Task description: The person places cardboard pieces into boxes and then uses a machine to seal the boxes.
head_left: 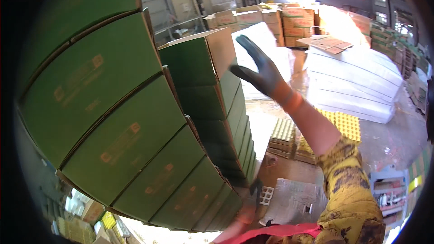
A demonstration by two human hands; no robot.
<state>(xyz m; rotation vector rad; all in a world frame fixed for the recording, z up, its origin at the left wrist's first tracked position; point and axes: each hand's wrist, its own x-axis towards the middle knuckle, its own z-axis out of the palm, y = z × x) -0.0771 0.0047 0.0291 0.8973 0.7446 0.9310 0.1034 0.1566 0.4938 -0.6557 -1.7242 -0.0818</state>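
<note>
Gloved in dark grey and orange, my right hand (257,71) is raised with thumb and fingers apart, holding nothing. It is beside the upper edge of a narrow stack of green cardboard boxes (234,105); whether it touches them I cannot tell. A taller stack of green printed cardboard boxes (122,142) fills the left side. Low down, close to the base of both stacks, my left hand (252,196) wears a similar glove and is partly blurred; its grip is unclear.
Yellow egg trays (344,125) and paler trays (283,130) stand on the floor at right. Beyond are white-wrapped stacks (352,78) and piled brown cartons (298,23). A flat cardboard sheet (291,200) lies near my body, with a small white plastic grid (267,195) beside it.
</note>
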